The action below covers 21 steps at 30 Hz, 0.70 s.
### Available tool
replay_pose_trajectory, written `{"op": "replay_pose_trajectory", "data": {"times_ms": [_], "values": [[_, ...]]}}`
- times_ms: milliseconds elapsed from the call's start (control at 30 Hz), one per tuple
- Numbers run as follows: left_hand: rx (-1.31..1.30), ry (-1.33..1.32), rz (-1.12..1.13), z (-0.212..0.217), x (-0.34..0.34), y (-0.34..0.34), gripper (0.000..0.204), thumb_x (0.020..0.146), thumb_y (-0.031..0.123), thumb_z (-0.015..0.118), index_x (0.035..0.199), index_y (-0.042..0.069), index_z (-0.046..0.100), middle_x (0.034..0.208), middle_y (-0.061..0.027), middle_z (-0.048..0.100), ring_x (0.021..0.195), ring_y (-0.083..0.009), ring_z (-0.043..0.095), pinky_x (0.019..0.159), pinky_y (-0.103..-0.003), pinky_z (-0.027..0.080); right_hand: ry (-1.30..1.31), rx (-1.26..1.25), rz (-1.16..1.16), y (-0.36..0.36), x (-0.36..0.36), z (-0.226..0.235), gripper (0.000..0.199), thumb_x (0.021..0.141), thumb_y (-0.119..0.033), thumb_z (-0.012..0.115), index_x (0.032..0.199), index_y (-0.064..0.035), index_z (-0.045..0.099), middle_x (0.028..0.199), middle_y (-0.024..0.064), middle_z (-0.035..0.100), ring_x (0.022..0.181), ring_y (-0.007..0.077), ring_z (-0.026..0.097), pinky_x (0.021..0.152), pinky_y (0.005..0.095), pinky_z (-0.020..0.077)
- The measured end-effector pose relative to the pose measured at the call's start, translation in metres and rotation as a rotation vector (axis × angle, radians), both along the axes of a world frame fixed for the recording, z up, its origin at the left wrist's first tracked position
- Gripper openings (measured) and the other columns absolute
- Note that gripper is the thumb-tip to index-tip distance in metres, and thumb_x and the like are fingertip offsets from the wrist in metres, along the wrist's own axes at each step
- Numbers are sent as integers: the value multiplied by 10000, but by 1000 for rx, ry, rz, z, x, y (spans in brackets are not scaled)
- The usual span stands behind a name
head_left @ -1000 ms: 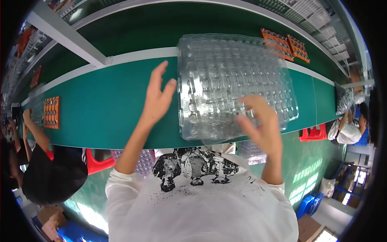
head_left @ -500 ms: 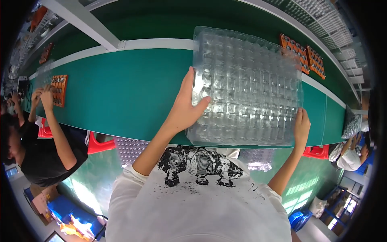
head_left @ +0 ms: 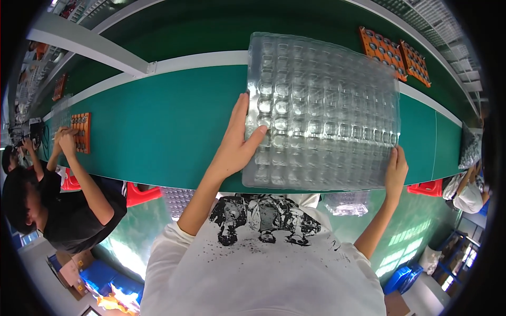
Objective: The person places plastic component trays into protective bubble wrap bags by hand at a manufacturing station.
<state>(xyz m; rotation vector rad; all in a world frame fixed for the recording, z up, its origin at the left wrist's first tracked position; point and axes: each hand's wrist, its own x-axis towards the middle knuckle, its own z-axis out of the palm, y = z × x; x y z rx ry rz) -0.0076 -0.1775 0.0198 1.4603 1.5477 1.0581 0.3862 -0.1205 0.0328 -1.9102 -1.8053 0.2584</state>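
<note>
A large clear plastic blister tray [head_left: 321, 113], with rows of rounded pockets, is held in front of me over the green worktable [head_left: 158, 121]. It may be several trays nested together; I cannot tell how many. My left hand [head_left: 237, 139] grips its left edge, thumb on the face and fingers along the side. My right hand [head_left: 396, 168] pinches the lower right edge, with part of the fingers hidden behind the plastic. Behind the tray's upper right corner, an orange tray with round parts [head_left: 382, 50] is partly covered.
A second orange tray [head_left: 416, 63] lies farther right. At left, a co-worker in black [head_left: 79, 210] handles a clear tray beside another orange tray [head_left: 81, 131]. Below the table edge are more clear trays [head_left: 347, 203] and red stools [head_left: 142, 195]. A white beam [head_left: 100, 45] crosses the upper left.
The view has shifted slightly. The clear tray stays in both my hands, its pockets now showing more sharply, and my grip looks much the same.
</note>
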Motion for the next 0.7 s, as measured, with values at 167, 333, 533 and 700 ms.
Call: {"op": "replay_pose_trajectory", "data": {"times_ms": [167, 333, 533, 700], "values": [[26, 175, 15, 19, -6, 14, 725, 878, 240, 579, 1395, -106, 206, 1453, -296, 228, 1364, -388, 241, 1112, -403, 206, -81, -12, 85, 18, 8, 31, 300, 951, -195, 482, 1130, 39, 543, 1017, 227, 602, 921, 357, 588, 809, 380, 443], [479, 497, 189, 63, -23, 116, 558, 863, 241, 587, 1320, -22, 405, 1350, -242, 422, 1266, -365, 400, 1051, -380, 323, -148, 387, 384, 96, -52, 101, 364, 951, -230, 503, 1225, 7, 532, 1163, 176, 591, 1032, 237, 591, 896, 305, 438], [621, 823, 219, 56, -5, 191, 396, 907, 340, 469, 1164, 55, 568, 1162, -169, 578, 1125, -356, 506, 971, -464, 380, -190, 377, 347, 177, -91, 74, 353, 938, -308, 487, 1086, -11, 607, 1039, 193, 625, 928, 346, 607, 790, 381, 478], [328, 941, 147, 4, -9, 204, 388, 932, 355, 387, 1075, 85, 627, 1083, -154, 616, 1087, -345, 529, 930, -569, 367, -453, 193, 276, 186, -85, 4, 330, 933, -328, 425, 1021, -72, 614, 1017, 109, 635, 1017, 287, 556, 903, 439, 351]]}}
